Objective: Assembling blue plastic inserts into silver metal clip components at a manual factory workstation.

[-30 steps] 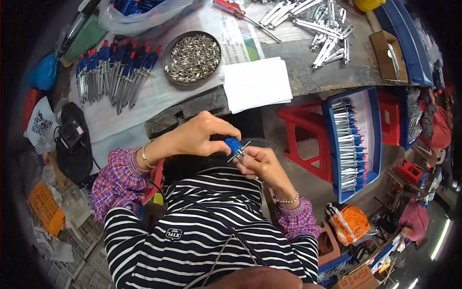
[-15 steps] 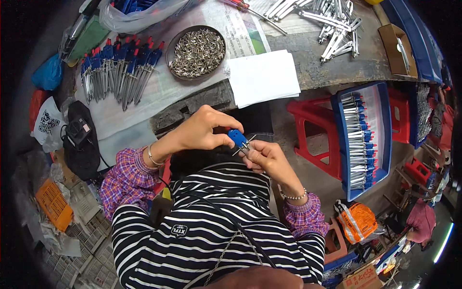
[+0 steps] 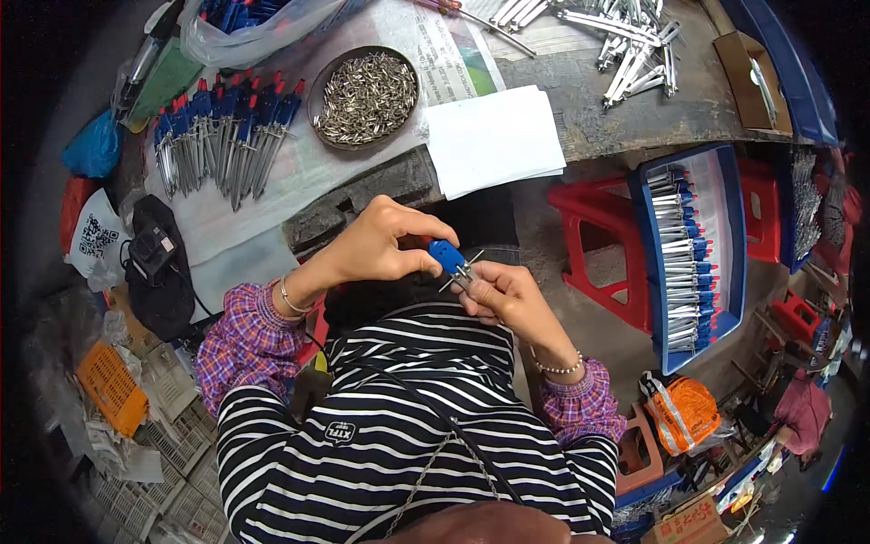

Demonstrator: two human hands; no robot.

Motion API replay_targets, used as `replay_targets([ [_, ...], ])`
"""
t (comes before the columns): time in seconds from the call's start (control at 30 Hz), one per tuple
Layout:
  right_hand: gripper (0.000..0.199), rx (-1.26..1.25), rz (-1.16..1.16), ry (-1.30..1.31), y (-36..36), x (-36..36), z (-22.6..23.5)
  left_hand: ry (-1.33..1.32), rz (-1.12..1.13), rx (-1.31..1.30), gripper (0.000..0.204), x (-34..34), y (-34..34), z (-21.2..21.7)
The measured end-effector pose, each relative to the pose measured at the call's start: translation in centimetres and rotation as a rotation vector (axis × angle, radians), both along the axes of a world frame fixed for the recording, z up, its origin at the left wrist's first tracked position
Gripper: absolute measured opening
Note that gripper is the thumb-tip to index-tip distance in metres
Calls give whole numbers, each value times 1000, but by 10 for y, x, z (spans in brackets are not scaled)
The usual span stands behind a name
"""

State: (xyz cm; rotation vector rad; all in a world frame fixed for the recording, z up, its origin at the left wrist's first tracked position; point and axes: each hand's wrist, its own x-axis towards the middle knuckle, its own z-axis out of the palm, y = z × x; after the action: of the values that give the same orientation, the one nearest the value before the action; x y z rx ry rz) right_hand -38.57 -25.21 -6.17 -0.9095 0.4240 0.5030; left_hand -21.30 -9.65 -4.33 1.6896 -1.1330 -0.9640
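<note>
In front of my chest, my left hand pinches a small tool with a blue plastic head and a red tip between thumb and fingers. My right hand is closed on its metal end, where slim silver rods stick out to the sides. The fingers hide most of that end. Similar blue-headed pieces with red tips and long metal legs lie in a bunch at the table's left. Between them and a stack of white paper sits a round dish of small metal pins.
A blue tray of finished-looking blue-headed tools rests on red stools at right. Loose silver legs, a screwdriver and a cardboard box are at the table's back. An orange bag is lower right.
The view has shifted slightly. Both hands keep the same hold on the blue-headed tool, with hardly any movement.
</note>
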Motion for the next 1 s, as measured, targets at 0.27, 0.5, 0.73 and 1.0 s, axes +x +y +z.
replay_targets([
  [0.27,20,-10,16,-13,-2,-2,0,8,-21,13,29,1,-3,5],
  [0.5,20,-50,14,-11,-5,-1,2,-58,24,-14,29,-4,-3,4],
  [0.73,19,10,23,-1,-5,-2,0,-9,-8,15,29,-1,-3,2],
  [1.0,19,12,16,22,-4,-1,3,26,20,37,29,-2,-4,3],
])
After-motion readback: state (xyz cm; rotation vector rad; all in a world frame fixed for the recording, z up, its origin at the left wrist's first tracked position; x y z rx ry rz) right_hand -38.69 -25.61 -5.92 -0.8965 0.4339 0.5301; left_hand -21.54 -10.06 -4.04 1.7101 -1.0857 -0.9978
